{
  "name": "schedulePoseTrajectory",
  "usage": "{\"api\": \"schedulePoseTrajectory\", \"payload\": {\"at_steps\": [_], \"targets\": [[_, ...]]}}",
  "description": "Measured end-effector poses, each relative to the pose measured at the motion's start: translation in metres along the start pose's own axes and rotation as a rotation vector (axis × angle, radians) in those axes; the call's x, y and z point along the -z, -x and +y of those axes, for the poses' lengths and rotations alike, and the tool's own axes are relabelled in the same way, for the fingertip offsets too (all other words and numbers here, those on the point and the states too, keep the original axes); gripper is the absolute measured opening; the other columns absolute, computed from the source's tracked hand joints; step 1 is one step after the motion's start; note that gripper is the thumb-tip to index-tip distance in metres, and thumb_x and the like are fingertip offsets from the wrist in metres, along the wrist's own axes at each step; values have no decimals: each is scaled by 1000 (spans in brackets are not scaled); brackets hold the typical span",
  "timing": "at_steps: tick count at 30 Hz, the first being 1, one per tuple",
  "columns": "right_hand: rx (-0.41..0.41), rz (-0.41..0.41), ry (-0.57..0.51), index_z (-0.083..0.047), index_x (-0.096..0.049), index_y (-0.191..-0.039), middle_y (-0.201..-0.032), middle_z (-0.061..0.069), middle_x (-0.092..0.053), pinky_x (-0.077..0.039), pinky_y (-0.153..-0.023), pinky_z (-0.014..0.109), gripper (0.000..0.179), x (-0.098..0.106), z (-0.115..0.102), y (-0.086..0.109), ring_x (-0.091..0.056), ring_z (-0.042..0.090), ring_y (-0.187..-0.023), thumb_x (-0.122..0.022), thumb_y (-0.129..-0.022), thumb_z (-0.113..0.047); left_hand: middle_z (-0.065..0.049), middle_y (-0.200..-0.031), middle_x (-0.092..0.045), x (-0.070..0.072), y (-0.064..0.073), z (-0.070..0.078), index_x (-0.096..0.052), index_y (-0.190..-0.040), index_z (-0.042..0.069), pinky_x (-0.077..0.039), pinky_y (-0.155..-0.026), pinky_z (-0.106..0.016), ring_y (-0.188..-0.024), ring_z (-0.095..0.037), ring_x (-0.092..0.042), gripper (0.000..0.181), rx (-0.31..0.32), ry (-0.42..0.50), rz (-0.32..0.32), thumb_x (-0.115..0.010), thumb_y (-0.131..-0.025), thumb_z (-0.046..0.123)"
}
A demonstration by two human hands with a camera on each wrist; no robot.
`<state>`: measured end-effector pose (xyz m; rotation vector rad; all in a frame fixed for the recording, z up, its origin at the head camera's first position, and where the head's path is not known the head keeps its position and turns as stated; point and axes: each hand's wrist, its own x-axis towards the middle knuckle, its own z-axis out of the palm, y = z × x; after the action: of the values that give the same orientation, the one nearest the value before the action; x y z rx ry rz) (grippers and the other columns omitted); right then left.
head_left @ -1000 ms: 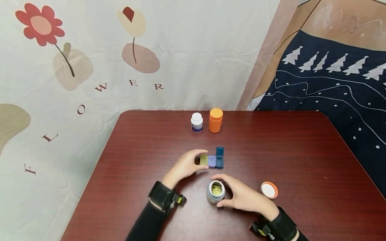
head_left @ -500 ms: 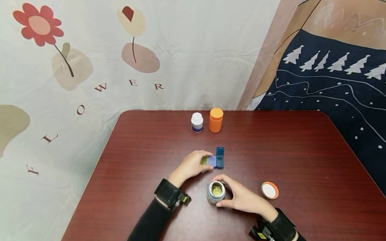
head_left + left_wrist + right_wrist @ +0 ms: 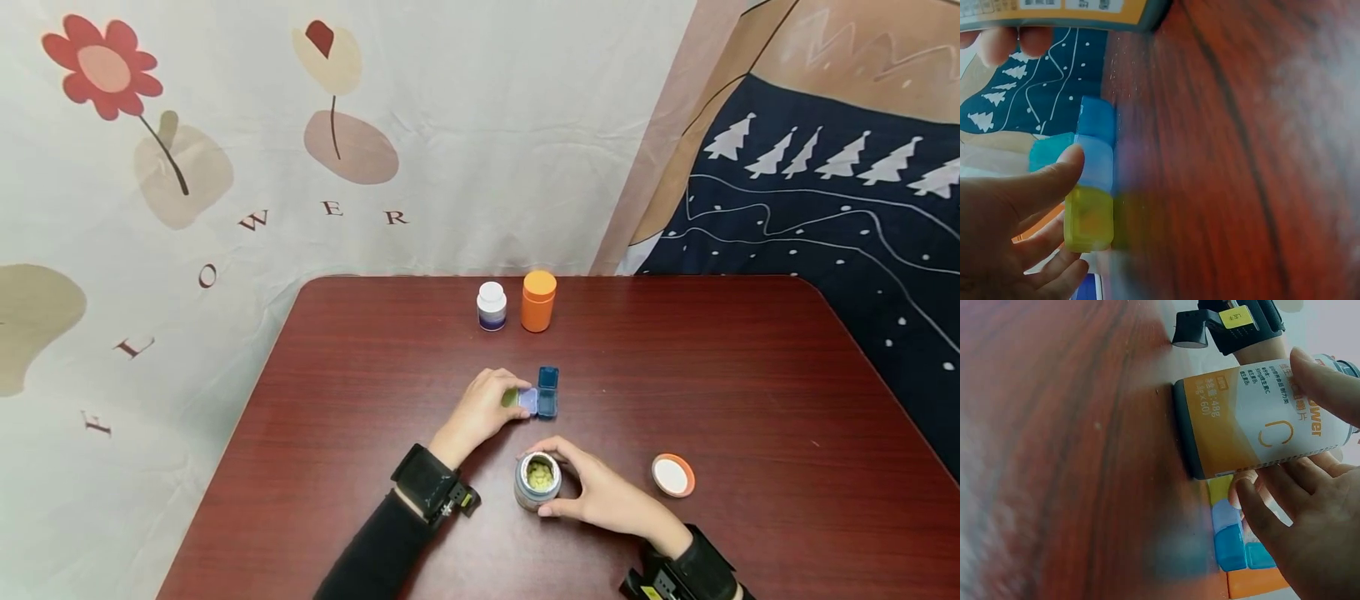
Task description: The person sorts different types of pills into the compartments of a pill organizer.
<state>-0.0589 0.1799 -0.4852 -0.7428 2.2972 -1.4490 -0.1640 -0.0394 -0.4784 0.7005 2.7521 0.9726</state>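
A small pill organizer [image 3: 528, 402] with green, lilac and dark blue compartments lies mid-table. Its dark blue lid [image 3: 548, 377] stands open at the right end; the green and lilac ones look closed. My left hand [image 3: 480, 410] pinches the organizer across its lilac part, thumb on the near side, fingers behind. In the left wrist view the thumb lies against the lilac compartment [image 3: 1095, 164]. Nearer me, my right hand [image 3: 600, 492] grips an uncapped pill bottle [image 3: 529, 497] from the right. Yellowish tablets [image 3: 539, 476] show inside it. Its orange-and-white label [image 3: 1254, 419] faces the right wrist camera.
An orange-rimmed cap [image 3: 672, 476] lies with its white inside up, right of the right hand. Near the back edge of the brown table [image 3: 750, 375] stand a white bottle [image 3: 491, 307] and an orange bottle [image 3: 537, 302]. Printed cloth [image 3: 480, 125] hangs behind.
My left hand has slid right along the organizer, from the green end to the lilac part, and now covers more of the green compartment. The right hand and bottle stay put.
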Motion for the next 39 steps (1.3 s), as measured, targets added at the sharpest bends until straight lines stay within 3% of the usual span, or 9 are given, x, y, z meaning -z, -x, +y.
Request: {"api": "schedulePoseTrajectory", "payload": {"at_steps": [8,14,18,22,26,31,39], "targets": [[37,93,23,-10,-62,-141,-133,8,-72,-52,-112,23,58,5,-2,-1,-64,0,-126,-92,-93,-22,-9,-127,-79,1,-1,2,-80,-133,8,-57,-110,-46,-123,-29,-68,40,6,-96,-17,-87,-96,20],[12,247,186,-14,-65,-138,-132,1,-75,-56,-109,34,61,18,-7,-3,-65,1,-124,-97,-87,-21,-8,-130,-79,0,0,3,-79,-134,9,-58,-109,-47,-125,-28,-69,40,25,-122,-16,-86,-98,22],[1,316,273,-15,-67,-138,-131,0,-77,-57,-105,38,63,30,-11,-5,-69,7,-121,-99,-85,-22,-5,-127,-80,-4,0,-2,-81,-132,11,-61,-101,-46,-118,-25,-71,38,4,-154,20,-87,-97,25],[28,341,280,-11,-67,-138,-131,6,-76,-59,-99,28,62,45,-11,-8,-68,5,-116,-98,-85,-17,-2,-124,-81,-7,1,-5,-82,-130,14,-63,-93,-43,-113,-23,-72,37,-3,-210,52,-88,-96,28],[56,365,322,-10,-69,-139,-129,8,-75,-57,-92,24,63,59,-8,-12,-64,1,-110,-98,-84,-11,-3,-126,-82,0,6,8,-82,-130,13,-62,-97,-44,-114,-25,-73,39,32,-246,40,-87,-95,29],[103,389,464,-8,-72,-137,-125,8,-75,-58,-87,32,64,72,-2,-19,-67,17,-105,-99,-80,-9,0,-129,-81,-2,5,9,-82,-132,17,-61,-100,-43,-117,-22,-73,40,61,-281,34,-87,-95,31],[62,377,696,-10,-73,-135,-123,11,-71,-55,-90,54,64,78,7,-22,-66,31,-106,-101,-78,-14,1,-131,-81,-5,6,14,-81,-133,18,-62,-101,-44,-119,-23,-73,40,63,-238,23,-86,-96,32]]}}
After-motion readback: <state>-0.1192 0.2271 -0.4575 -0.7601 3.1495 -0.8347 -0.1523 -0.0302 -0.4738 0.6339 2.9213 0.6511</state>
